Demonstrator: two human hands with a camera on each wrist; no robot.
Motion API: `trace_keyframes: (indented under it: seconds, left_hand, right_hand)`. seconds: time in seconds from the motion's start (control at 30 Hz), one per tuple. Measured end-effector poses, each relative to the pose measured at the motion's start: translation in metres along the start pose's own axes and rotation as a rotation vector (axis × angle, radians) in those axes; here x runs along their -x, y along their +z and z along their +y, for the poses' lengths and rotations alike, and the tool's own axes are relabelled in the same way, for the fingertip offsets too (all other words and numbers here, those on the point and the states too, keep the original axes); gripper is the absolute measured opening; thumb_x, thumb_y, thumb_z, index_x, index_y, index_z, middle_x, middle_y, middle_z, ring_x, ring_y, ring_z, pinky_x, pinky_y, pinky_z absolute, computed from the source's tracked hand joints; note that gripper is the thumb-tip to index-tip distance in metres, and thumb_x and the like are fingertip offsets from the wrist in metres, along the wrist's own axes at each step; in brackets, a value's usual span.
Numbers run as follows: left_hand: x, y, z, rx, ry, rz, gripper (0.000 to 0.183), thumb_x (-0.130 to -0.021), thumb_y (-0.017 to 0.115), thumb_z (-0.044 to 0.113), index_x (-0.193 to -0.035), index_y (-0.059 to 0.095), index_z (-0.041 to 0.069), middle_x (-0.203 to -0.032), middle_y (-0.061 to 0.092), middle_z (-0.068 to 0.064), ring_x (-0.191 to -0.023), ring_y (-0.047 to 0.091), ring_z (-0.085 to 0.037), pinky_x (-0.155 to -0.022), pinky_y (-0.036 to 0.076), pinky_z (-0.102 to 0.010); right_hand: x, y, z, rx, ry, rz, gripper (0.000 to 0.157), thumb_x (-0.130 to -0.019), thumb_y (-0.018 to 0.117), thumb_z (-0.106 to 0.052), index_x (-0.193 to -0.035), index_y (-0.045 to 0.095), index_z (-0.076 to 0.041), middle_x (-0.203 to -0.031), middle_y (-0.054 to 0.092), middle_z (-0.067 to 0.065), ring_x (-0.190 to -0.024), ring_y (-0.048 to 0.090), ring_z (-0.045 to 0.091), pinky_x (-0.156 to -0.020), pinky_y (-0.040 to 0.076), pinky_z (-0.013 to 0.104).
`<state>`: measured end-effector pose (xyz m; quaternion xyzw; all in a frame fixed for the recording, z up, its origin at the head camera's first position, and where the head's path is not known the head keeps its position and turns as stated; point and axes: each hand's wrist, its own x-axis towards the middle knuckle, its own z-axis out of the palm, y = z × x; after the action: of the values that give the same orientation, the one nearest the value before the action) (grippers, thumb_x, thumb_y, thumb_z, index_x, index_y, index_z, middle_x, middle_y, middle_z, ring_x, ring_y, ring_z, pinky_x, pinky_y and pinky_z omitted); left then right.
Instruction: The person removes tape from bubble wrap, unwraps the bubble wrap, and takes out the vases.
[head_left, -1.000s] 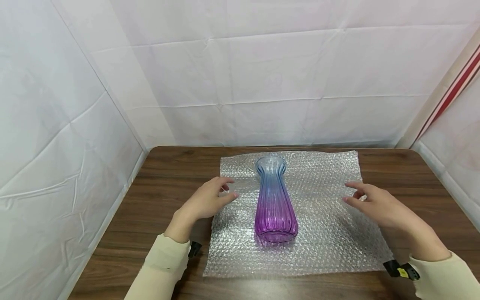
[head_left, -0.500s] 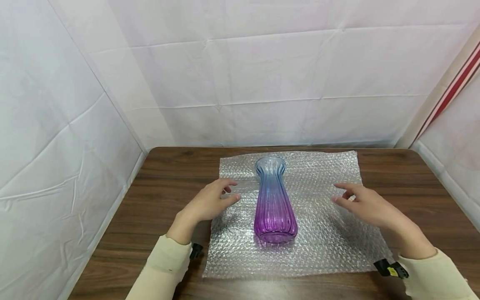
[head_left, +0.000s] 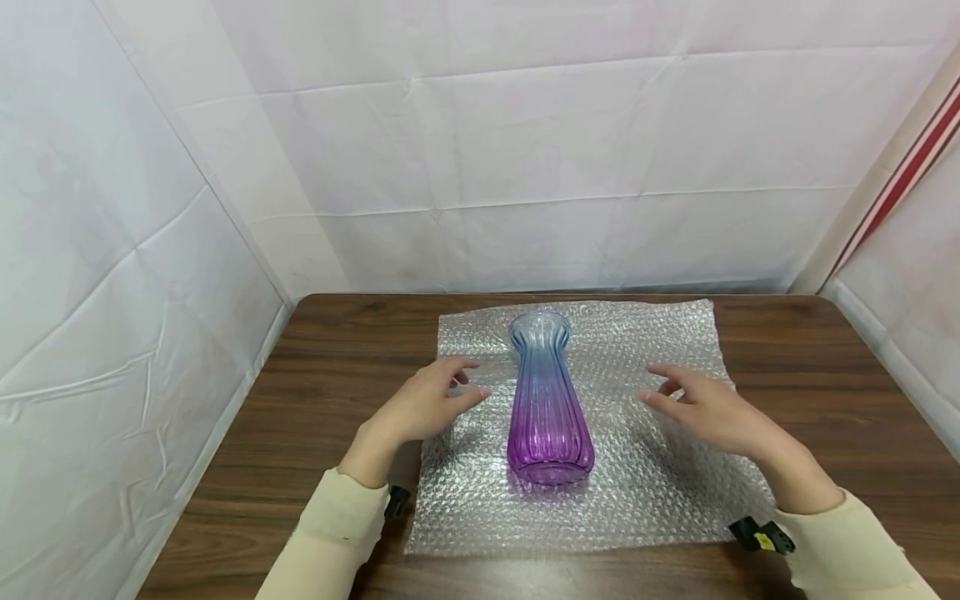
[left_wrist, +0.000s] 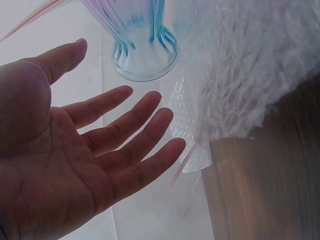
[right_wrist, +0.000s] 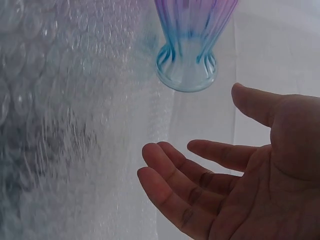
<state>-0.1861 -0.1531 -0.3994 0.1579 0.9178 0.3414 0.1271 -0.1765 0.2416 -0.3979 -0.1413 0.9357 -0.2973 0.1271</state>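
Note:
A ribbed glass vase point(head_left: 549, 400), blue at its flared mouth and purple toward the base, lies on a sheet of bubble wrap point(head_left: 645, 492) with its mouth pointing away from me. To its left, my left hand point(head_left: 423, 404) hovers over the sheet's left edge, fingers spread and holding nothing. My right hand point(head_left: 712, 412) is over the right part of the sheet, thumb and fingers apart, also holding nothing. Both wrist views show relaxed fingers, with the vase's mouth point(left_wrist: 145, 57) beyond them and a gap between.
The bubble wrap lies flat on a dark wood-grain table point(head_left: 300, 433). White cloth walls point(head_left: 525, 167) stand behind and at both sides. A red stripe point(head_left: 911, 179) runs down the right corner.
My right hand has moved left toward the vase, and my left hand has shifted slightly right. The vase and bubble wrap have stayed in place.

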Motion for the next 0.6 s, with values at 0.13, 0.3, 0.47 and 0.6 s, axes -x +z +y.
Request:
trace_keyframes:
  seconds: [0.13,0.3,0.47,0.6]
  left_hand:
    - [-0.001,0.001,0.001,-0.003,0.003,0.003,0.061,-0.104,0.06,0.047,-0.154,0.048,0.016,-0.138,0.062,-0.016,-0.125,0.061,-0.03,-0.101,0.054,-0.051]
    - [-0.002,0.003,0.003,0.011,0.007,-0.007,0.063,-0.104,0.059,0.048,-0.155,0.046,0.014,-0.137,0.062,-0.016,-0.124,0.061,-0.029,-0.1,0.054,-0.051]
    - [-0.003,0.007,0.006,0.02,0.011,-0.009,0.064,-0.104,0.057,0.05,-0.156,0.045,0.013,-0.137,0.062,-0.016,-0.124,0.062,-0.029,-0.101,0.054,-0.05]
    - [-0.004,0.009,0.009,0.017,0.006,-0.011,0.066,-0.104,0.055,0.053,-0.157,0.044,0.013,-0.136,0.062,-0.014,-0.124,0.062,-0.028,-0.1,0.055,-0.05]
  right_hand:
    - [-0.002,0.003,-0.004,0.009,0.001,-0.002,0.071,-0.106,0.053,-0.05,-0.156,0.041,0.0,-0.126,0.067,0.021,-0.102,0.069,0.027,-0.076,0.058,0.043]
    - [-0.005,0.007,-0.009,0.011,0.007,-0.016,0.073,-0.106,0.052,-0.052,-0.157,0.039,-0.001,-0.127,0.067,0.021,-0.104,0.07,0.028,-0.079,0.059,0.045]
    - [-0.01,0.012,-0.015,0.003,-0.013,-0.024,0.071,-0.108,0.05,-0.05,-0.156,0.039,0.001,-0.127,0.067,0.023,-0.106,0.069,0.032,-0.081,0.059,0.048]
    - [-0.011,0.016,-0.018,-0.01,-0.016,-0.03,0.07,-0.108,0.048,-0.05,-0.156,0.039,0.0,-0.13,0.066,0.023,-0.111,0.068,0.036,-0.084,0.059,0.05]
